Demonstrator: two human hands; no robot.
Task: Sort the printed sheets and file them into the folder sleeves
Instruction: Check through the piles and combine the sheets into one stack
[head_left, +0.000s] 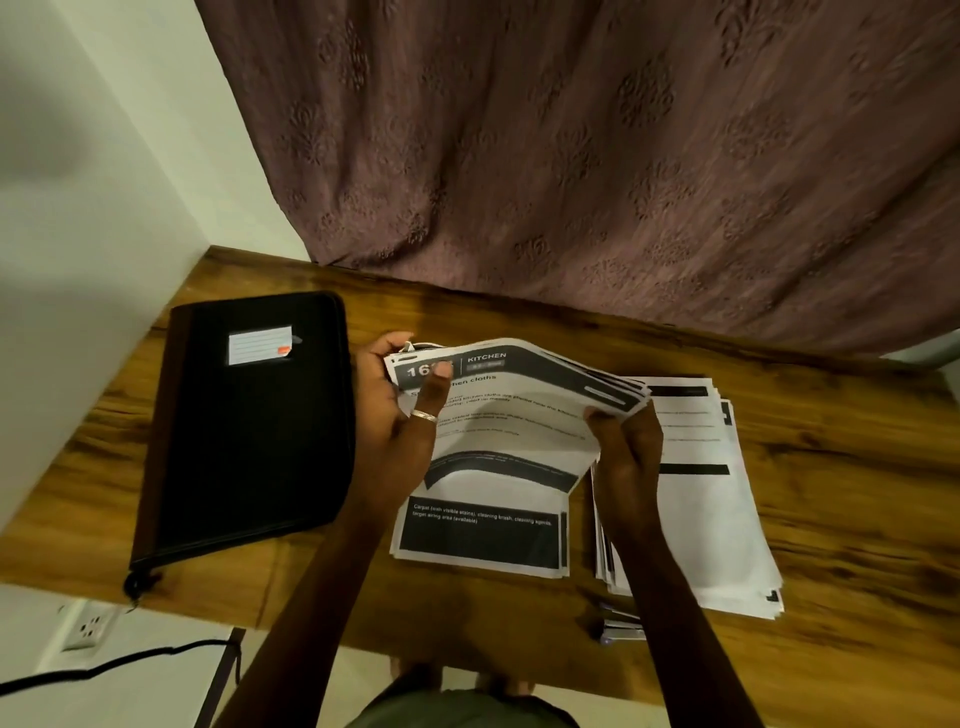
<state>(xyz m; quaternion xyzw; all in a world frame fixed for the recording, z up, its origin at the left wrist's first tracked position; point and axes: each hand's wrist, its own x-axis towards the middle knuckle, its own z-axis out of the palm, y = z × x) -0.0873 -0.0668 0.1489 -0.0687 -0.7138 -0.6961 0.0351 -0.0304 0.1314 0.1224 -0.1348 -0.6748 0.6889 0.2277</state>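
Right of the closed folder (249, 426) I see a bent sheaf (519, 415) — left hand (397, 415) and right hand (628, 452) each grip it.

Setting: domestic room, likely a home work corner. Wood-grain counter (831, 493) carrying printed sheets (717, 519), set against a white wall (104, 182) and an embroidered mauve curtain (597, 156). Wall socket (88, 626) and black cable (130, 662) low at left.

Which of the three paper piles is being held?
The curved batch headed KITCHEN, held by the left hand and right hand; the middle pile and right stack lie flat on the desk.
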